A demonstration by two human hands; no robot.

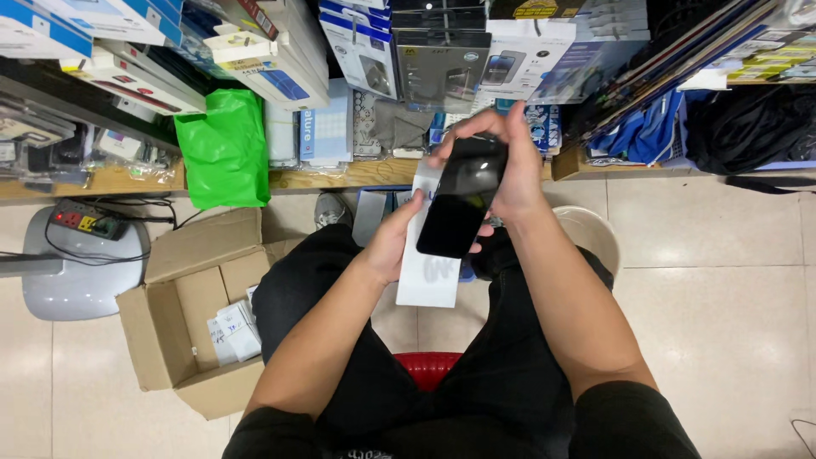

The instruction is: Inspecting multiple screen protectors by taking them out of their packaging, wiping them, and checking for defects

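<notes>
Stool first, since it's nearest: a red round plastic stool [427, 367] peeks out between the person's knees, and just above it both hands are busy with a glossy black flat slab [459, 200] that could be a phone or a glass screen protector, I can't tell which. The left hand [393, 246] is curled around the lower edge, holding it together with a long white flat cardboard box [427, 276] pressed behind it. The right hand [510, 166] is closed over the top end, fingers wrapped across the upper corner. My guess is the slab is light, stiff and pretty slippery, probably fragile too, so gripping it by the edges as both hands do looks smarter than touching the shiny face. The white box looks light and thin, easy to crush. To the left on the tiled floor [722, 297] sits an open brown corrugated cardboard carton [183, 327], flaps up, mostly hollow with a few small white packets [234, 331] stacked inside. Further out, a grey stand base carries a power strip [87, 221], then a crumpled green plastic bag [225, 149] hangs off a wooden shelf [340, 177] crammed with boxed phone accessories [442, 59].
</notes>
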